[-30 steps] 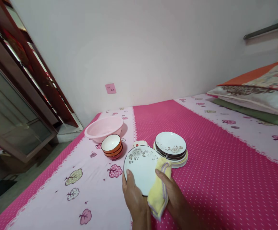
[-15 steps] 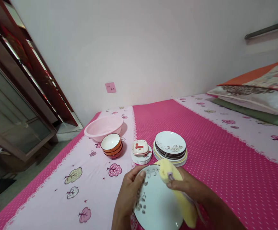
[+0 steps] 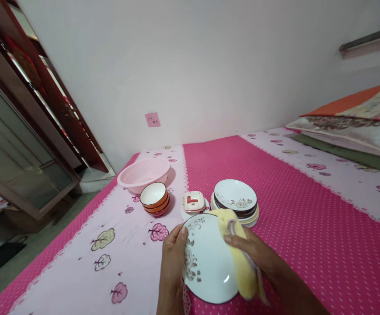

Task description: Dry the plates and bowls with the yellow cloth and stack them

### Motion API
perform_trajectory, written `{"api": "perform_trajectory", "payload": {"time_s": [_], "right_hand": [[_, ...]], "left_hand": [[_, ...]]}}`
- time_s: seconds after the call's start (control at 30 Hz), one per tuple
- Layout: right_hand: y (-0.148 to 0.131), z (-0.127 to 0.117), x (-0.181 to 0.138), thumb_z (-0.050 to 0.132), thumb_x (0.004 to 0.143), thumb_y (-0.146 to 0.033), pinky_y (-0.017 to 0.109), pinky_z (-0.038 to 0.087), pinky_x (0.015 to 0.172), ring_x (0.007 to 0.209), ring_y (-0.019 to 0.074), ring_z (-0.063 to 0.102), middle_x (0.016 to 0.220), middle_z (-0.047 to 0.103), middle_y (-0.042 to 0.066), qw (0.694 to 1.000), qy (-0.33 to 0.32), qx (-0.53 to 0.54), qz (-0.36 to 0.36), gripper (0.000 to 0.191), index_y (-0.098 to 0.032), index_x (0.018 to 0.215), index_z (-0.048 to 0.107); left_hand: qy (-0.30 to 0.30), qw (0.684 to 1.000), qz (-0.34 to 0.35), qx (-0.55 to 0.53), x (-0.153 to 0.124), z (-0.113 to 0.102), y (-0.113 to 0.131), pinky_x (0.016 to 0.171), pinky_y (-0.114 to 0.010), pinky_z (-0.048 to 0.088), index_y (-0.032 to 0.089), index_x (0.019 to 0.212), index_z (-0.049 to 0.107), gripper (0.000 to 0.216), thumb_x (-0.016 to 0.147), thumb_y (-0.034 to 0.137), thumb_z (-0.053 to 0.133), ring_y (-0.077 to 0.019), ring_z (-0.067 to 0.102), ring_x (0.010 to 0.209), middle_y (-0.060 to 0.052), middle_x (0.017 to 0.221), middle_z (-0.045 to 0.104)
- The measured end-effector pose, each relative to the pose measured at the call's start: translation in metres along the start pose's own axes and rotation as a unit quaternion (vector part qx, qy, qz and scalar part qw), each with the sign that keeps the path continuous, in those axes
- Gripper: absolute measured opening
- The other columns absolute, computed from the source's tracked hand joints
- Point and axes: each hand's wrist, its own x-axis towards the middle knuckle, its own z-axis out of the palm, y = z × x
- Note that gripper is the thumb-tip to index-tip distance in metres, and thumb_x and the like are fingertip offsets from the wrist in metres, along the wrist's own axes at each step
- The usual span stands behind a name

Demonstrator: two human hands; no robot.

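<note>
My left hand grips the left rim of a white plate with a grey flower pattern, held low over the bed. My right hand is closed on a yellow cloth that lies pressed against the plate's right side and top edge. Just beyond the plate stand a stack of plates, a small square dish with red marks on little white plates, and stacked orange bowls.
A pink plastic basin sits near the wall on the pink patterned bedsheet. Folded bedding and a pillow lie at the right. A wooden-framed glass door and the floor are at the left.
The plate was brought down and closer to me, and its flower pattern turned from the top to the left. The cloth moved from the plate's right edge up to its top right.
</note>
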Motion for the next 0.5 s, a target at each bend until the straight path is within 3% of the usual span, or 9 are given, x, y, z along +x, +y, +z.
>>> {"api": "perform_trajectory", "payload": {"time_s": [0.17,0.33,0.4,0.5], "right_hand": [[0.018,0.018,0.012,0.086,0.072,-0.047,0.050,0.057,0.093,0.092,0.0355,0.077,0.103,0.081,0.010,0.991,0.105,0.087,0.002,0.079,-0.019,0.139,0.056],[0.046,0.033,0.024,0.079,0.072,-0.057,0.051,0.058,0.092,0.100,0.0382,0.076,0.100,0.081,0.010,0.982,0.158,0.104,0.004,0.076,-0.019,0.133,0.055],[0.047,0.031,0.024,0.079,0.070,-0.056,0.051,0.058,0.091,0.101,0.0382,0.076,0.101,0.080,0.010,0.983,0.160,0.088,0.001,0.070,-0.021,0.127,0.059],[0.032,0.018,0.019,0.084,0.068,-0.050,0.048,0.058,0.090,0.100,0.0370,0.075,0.099,0.080,0.007,0.987,0.155,0.040,-0.013,0.060,-0.020,0.117,0.066]], "left_hand": [[0.137,0.987,0.031,-0.073,0.002,0.012,-0.010,0.081,-0.032,0.059,0.019,0.106,0.073,0.028,0.088,0.041,0.075,-0.0213,0.076,0.087,-0.006,0.098,0.081],[0.276,0.958,0.031,-0.075,0.004,0.020,-0.019,0.091,-0.033,0.058,0.024,0.122,0.067,0.029,0.097,0.038,0.064,-0.0221,0.073,0.109,-0.007,0.126,0.076],[0.255,0.962,0.019,-0.098,0.005,0.020,-0.018,0.095,-0.034,0.058,0.025,0.128,0.065,0.034,0.096,0.037,0.066,-0.0229,0.071,0.117,-0.007,0.131,0.074],[0.104,0.980,-0.018,-0.171,0.005,0.017,-0.012,0.103,-0.039,0.055,0.019,0.130,0.066,0.040,0.093,0.034,0.069,-0.0268,0.070,0.120,-0.012,0.126,0.076]]}}
